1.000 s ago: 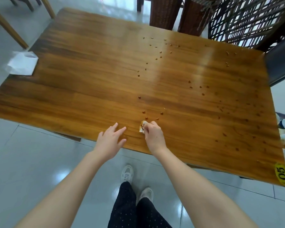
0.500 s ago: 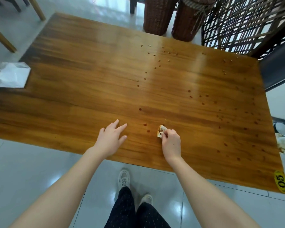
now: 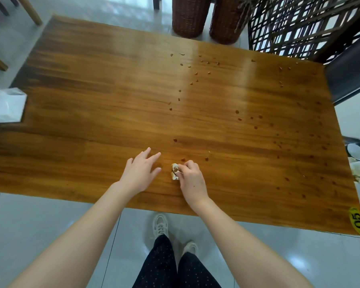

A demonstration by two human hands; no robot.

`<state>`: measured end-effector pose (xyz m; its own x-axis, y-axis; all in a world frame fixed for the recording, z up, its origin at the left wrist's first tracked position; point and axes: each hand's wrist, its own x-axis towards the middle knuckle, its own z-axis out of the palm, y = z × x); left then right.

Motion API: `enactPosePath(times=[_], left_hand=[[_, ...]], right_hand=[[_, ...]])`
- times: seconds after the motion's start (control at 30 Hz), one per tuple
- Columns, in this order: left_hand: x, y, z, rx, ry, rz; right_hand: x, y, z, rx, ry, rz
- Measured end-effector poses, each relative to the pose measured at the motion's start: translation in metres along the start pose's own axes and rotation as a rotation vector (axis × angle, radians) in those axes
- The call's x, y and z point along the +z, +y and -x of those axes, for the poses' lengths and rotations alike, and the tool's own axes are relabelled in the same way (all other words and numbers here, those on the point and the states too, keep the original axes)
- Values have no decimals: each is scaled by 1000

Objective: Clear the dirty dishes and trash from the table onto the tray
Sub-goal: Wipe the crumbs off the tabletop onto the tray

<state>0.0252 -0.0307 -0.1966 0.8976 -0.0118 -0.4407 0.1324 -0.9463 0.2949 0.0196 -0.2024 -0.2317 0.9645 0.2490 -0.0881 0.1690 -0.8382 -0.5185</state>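
Near the table's point(image 3: 92, 104) front edge, the right hand point(image 3: 192, 183) pinches a stained paper wad point(image 3: 174, 171) against the wood. The left hand point(image 3: 140, 173) is open, fingers spread, just beside the wad. Brown crumbs point(image 3: 238, 112) dot the table; the tray point(image 3: 354, 140) sits off its right edge.

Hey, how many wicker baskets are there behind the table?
2. The left wicker basket stands on the floor beyond the table's far edge; the right wicker basket stands close beside it, by the lattice screen. More may lie outside the frame.
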Motion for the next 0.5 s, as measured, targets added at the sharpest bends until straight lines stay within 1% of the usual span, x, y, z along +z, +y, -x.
enactPosePath(times=[0.33, 0.5], left_hand=[[-12, 0, -8, 23, -1, 12], [-16, -3, -10, 36, -9, 20]], right_hand=[[-4, 6, -7, -34, -38, 65], [-22, 33, -32, 215, 105, 0]])
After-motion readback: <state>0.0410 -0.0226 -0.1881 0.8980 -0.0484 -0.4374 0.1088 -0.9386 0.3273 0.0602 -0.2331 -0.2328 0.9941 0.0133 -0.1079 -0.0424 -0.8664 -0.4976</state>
